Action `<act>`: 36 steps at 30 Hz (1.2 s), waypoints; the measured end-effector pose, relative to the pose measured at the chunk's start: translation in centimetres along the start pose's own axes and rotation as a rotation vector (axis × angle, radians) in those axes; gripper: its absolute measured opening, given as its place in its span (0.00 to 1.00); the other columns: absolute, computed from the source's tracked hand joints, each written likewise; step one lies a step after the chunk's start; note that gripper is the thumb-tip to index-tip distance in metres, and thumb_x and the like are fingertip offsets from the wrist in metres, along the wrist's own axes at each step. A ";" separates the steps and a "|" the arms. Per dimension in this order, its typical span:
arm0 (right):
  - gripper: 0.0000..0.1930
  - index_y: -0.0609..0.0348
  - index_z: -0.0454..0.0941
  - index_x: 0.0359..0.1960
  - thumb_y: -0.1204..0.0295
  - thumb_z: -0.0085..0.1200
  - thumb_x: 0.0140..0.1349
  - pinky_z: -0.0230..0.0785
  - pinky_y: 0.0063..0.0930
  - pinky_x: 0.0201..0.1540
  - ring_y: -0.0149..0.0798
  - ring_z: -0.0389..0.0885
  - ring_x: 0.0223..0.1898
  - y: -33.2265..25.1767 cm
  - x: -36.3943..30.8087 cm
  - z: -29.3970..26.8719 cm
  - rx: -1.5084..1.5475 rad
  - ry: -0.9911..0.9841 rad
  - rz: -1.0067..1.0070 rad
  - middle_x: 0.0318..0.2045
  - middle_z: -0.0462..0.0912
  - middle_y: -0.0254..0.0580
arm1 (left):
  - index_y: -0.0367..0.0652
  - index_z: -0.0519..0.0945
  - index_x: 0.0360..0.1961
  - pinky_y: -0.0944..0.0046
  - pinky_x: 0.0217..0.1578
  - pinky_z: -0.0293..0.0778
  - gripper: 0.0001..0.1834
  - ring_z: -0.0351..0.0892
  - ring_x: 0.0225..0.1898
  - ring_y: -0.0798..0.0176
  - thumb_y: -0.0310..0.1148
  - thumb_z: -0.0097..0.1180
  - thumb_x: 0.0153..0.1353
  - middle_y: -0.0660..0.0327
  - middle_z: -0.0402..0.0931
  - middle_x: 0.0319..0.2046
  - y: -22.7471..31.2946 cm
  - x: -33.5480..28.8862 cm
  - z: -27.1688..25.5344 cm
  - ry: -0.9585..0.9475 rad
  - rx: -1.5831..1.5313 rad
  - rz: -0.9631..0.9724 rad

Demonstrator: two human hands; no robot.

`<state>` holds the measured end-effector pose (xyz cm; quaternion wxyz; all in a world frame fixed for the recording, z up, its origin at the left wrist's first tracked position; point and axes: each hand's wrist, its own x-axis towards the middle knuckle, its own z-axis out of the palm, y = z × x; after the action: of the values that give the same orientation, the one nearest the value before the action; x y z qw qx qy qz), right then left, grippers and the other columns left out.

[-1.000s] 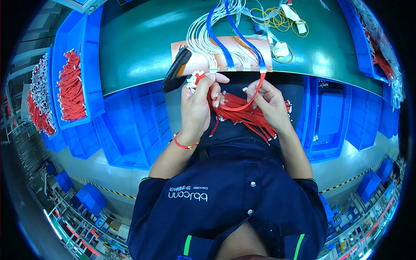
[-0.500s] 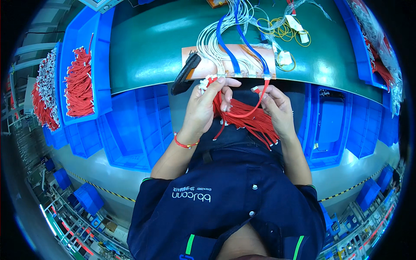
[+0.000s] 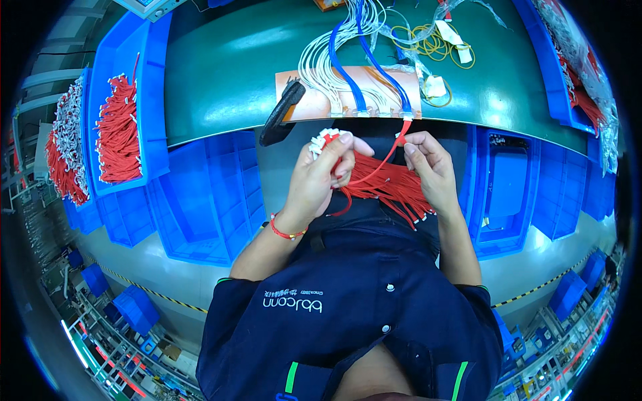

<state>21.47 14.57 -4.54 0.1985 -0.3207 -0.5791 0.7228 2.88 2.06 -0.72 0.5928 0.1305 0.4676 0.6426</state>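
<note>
My left hand [image 3: 311, 177] is closed round a bundle of red cables [image 3: 394, 182], their white connectors [image 3: 324, 142] sticking out above the thumb. The rest of the bundle hangs across my lap toward the right. One red cable [image 3: 390, 158] runs from a connector at the board's front edge down toward my left hand. Beside that cable's upper part, my right hand [image 3: 431, 164] has thumb and forefinger pinched together on a red cable end, with a small white tip just showing. Blue cables [image 3: 345, 70] and white wires [image 3: 313, 63] lead into the copper-coloured board [image 3: 304, 110].
A black strap-like piece [image 3: 282, 115] hangs over the board's left end. On the green table [image 3: 227, 87] lie coiled yellow wires [image 3: 428, 43] with white tags. Blue bins [image 3: 155, 100] of red cables stand at the left, another [image 3: 558, 80] at the right; further blue bins [image 3: 194, 200] sit below the table.
The linked red cable's wide loop has narrowed, and it now hangs straighter beside my right fingers. My left hand has dropped slightly away from the board, its fingers curled in more.
</note>
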 end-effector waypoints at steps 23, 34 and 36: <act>0.11 0.66 0.79 0.44 0.69 0.50 0.73 0.45 0.16 0.23 0.15 0.54 0.21 -0.7 0.3 0.5 0.031 0.126 -0.018 0.22 0.65 0.20 | 0.28 0.80 0.36 0.73 0.18 0.56 0.20 0.57 0.16 0.77 0.35 0.40 0.72 0.69 0.64 0.16 0.0 1.4 0.2 0.158 -0.038 0.079; 0.15 0.71 0.81 0.44 0.68 0.50 0.73 0.41 0.17 0.20 0.16 0.49 0.16 -2.1 1.7 1.9 0.303 0.182 0.070 0.16 0.58 0.18 | 0.29 0.79 0.38 0.73 0.18 0.55 0.19 0.57 0.15 0.77 0.35 0.42 0.72 0.68 0.63 0.16 0.1 1.5 0.3 0.158 0.000 0.073; 0.15 0.71 0.81 0.44 0.68 0.50 0.72 0.41 0.17 0.19 0.16 0.49 0.16 -2.2 1.8 1.9 0.383 0.168 0.083 0.15 0.57 0.18 | 0.29 0.79 0.38 0.73 0.18 0.56 0.19 0.57 0.15 0.77 0.35 0.42 0.72 0.68 0.63 0.16 0.1 1.5 0.4 0.166 0.002 0.073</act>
<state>18.64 14.94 -2.57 0.2735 -0.3600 -0.3987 0.7979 2.71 3.54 -1.01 0.5280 0.0942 0.5106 0.6720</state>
